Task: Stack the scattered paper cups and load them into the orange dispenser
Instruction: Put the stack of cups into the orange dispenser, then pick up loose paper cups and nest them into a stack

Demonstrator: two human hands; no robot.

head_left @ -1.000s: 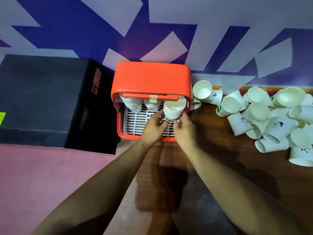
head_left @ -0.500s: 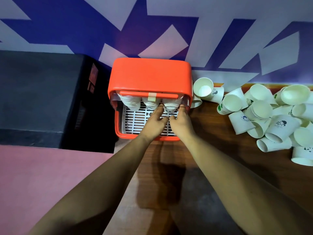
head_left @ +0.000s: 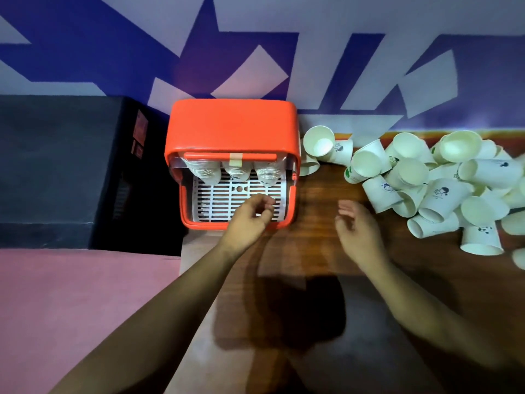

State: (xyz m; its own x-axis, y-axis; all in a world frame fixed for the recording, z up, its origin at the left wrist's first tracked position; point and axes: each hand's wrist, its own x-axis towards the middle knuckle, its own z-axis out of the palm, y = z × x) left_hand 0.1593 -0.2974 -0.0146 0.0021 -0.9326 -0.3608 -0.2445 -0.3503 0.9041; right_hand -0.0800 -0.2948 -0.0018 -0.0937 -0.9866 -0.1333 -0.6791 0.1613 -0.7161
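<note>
i'm hovering left hand loosely curled, right hand flat, both empty, apart. paper cups looking light, crushable; i'm judging a gentle sidewall grip best.

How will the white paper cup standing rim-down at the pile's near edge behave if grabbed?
The rim-down white paper cup looks thin-walled, so probably light and easily dented. Resting on its wide rim, it likely slides before tipping.
</note>
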